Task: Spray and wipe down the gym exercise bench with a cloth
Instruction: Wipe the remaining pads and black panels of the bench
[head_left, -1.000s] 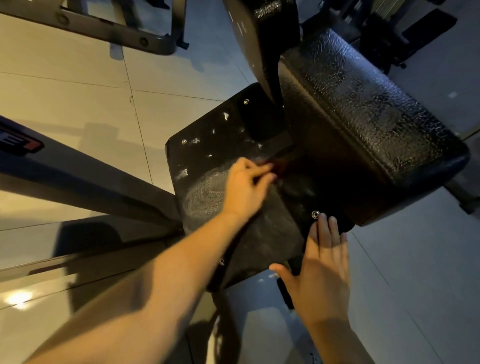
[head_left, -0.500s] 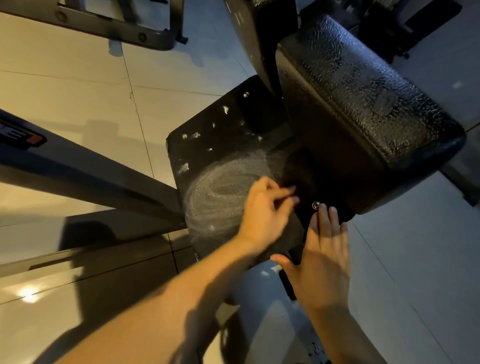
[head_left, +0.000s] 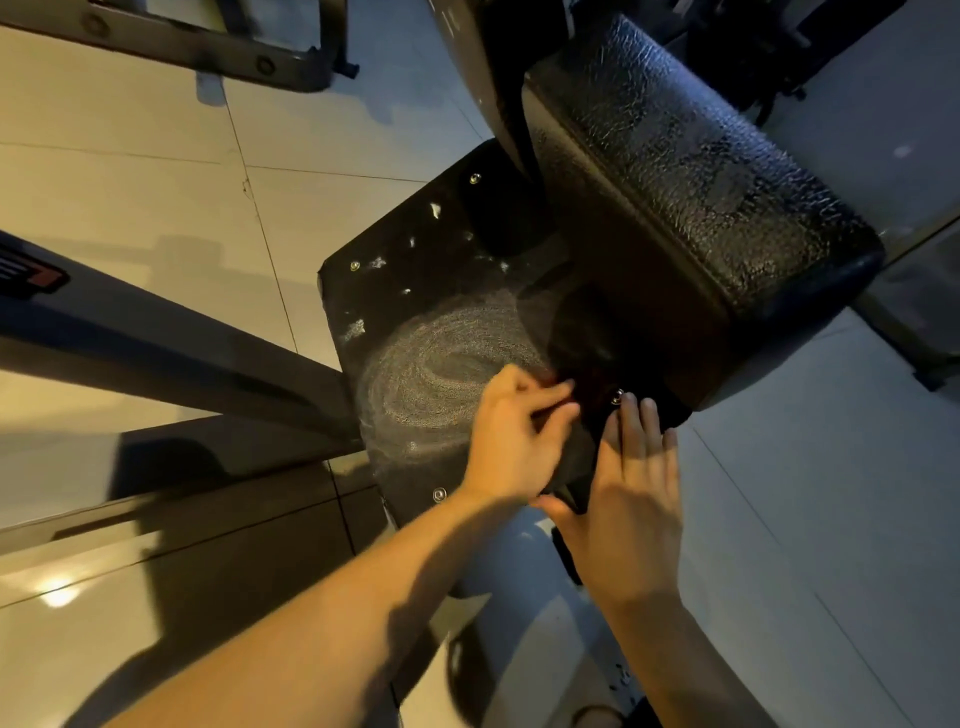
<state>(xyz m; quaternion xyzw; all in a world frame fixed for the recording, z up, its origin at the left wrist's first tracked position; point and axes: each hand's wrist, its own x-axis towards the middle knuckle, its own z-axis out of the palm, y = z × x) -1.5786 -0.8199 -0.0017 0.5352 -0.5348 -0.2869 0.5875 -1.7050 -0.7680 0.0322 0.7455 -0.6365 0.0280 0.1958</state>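
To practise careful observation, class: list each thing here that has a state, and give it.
black base plate, pale swirl streaks and white specks on it.
seat pad, surface cracked and glistening.
dark cloth, bunched at the left fingertips, mostly hidden.
left hand, fingers curled, pinching the dark cloth on the plate.
right hand, fingers straight, flat on the plate's near edge.

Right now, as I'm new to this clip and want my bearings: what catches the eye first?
A whitish swirl of wipe marks covers the black panel, left of centre. The left hand, fingers curled, sits at its right edge beside the flat right hand; a cracked black pad looms upper right.
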